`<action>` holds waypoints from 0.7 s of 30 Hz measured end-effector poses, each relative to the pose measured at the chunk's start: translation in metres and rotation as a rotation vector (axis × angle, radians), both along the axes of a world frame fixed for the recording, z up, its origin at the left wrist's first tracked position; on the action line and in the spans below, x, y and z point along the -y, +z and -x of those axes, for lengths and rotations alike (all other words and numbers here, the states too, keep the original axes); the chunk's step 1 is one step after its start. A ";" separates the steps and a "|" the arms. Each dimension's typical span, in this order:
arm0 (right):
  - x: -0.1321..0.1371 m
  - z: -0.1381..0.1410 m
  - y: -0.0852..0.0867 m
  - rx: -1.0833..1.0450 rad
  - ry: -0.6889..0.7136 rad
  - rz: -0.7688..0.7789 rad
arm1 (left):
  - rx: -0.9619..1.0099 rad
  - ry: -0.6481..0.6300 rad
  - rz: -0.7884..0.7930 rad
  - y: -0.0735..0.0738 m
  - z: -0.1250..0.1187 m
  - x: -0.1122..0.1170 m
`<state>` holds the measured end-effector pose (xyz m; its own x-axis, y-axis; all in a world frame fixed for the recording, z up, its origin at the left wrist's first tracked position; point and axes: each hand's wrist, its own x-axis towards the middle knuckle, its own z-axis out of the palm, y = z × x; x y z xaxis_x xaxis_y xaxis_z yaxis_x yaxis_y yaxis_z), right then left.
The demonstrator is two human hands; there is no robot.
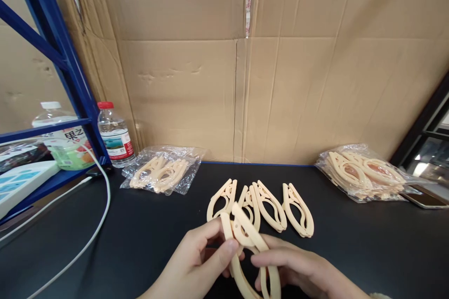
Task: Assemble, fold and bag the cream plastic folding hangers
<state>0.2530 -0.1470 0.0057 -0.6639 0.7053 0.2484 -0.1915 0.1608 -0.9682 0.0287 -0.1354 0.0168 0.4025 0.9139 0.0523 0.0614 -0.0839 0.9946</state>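
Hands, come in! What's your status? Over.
Left hand and right hand both shut on one beige plastic folding hanger. Four matching hangers lie just beyond, on the black tabletop.

left hand (196, 261) + right hand (301, 271) grip folding hanger (249, 243) | four hangers (266, 205) beyond on table (140, 243)

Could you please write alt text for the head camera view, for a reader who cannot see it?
The left hand and right hand hold a cream plastic hanger over a black table. Four more hangers lie in a row beyond it, a left bag and a right bag of hangers flank them, and cardboard walls stand behind.
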 end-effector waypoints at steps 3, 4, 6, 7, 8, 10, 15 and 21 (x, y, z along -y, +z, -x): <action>-0.011 -0.004 -0.012 0.027 0.127 0.030 | 0.020 -0.010 -0.009 0.002 -0.002 0.001; -0.014 -0.005 -0.015 0.029 0.142 0.029 | 0.037 -0.015 -0.017 0.003 -0.002 0.001; -0.017 -0.006 -0.020 0.028 0.140 0.023 | 0.068 -0.027 -0.027 0.003 -0.004 0.002; -0.017 -0.005 -0.020 0.029 0.144 0.024 | 0.074 -0.026 -0.028 0.003 -0.004 0.002; -0.015 -0.004 -0.020 0.035 0.154 0.030 | 0.072 -0.025 -0.027 0.004 -0.005 0.003; -0.010 -0.003 -0.013 0.070 0.141 0.047 | 0.052 -0.013 -0.024 0.007 -0.004 0.003; 0.002 -0.015 0.013 0.221 -0.113 -0.039 | -0.068 0.076 0.030 0.022 0.019 -0.019; -0.024 -0.040 0.010 0.278 -0.309 -0.104 | -0.280 0.349 -0.128 0.012 0.070 -0.074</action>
